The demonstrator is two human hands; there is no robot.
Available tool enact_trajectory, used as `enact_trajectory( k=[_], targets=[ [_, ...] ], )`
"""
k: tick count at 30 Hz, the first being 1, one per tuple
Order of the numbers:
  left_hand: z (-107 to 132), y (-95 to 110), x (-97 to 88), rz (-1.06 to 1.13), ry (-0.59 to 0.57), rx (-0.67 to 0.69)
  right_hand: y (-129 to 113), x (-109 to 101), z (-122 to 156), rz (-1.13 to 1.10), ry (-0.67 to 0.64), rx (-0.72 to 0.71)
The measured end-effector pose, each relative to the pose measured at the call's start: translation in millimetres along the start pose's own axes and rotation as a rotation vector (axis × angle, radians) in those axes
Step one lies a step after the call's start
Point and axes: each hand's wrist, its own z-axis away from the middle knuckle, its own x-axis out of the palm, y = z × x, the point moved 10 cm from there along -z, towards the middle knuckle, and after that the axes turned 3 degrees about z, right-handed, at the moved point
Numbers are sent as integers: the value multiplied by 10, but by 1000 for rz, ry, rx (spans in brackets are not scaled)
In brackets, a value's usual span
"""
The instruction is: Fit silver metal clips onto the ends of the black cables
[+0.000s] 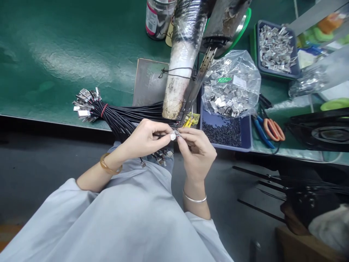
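Observation:
My left hand (145, 138) and my right hand (196, 147) meet at the green table's front edge, fingers pinched together. Between them they hold a small metal connector shell (176, 134) on the end of a thin black cable. A bundle of black cables (122, 116) tied with a red band lies across the table edge to the left, its metal plug ends (85, 103) fanned out. More cable ends (162, 157) hang below my left hand over my lap.
A wrapped machine column (181, 65) stands right behind my hands on a metal plate (147, 82). A blue tray (245, 134) holds small black parts and a clear bag of metal shells (231, 87). Orange-handled scissors (269, 129), another parts tray (275, 47) and a jar (158, 18) lie beyond.

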Motion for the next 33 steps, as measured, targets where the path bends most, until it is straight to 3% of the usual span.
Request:
enact_trajectory(
  k=[7, 12, 15, 19, 27, 33],
  targets=[
    [1, 6, 45, 0, -119, -22, -282, -21, 39, 183, 21, -218],
    [-9, -1, 63, 183, -197, -57, -9, 10, 10, 5, -8, 12],
    [-10, -51, 15, 233, -100, -78, 71, -78, 18, -32, 94, 73],
    [16, -122, -32, 242, 67, -98, -87, -219, 67, 32, 229, -55],
    [4, -114, -4, 276, 83, -109, -307, -149, 116, 164, 218, -268],
    [8, -141, -22, 238, 142, -103, -121, -145, 73, 74, 235, -118]
  ],
)
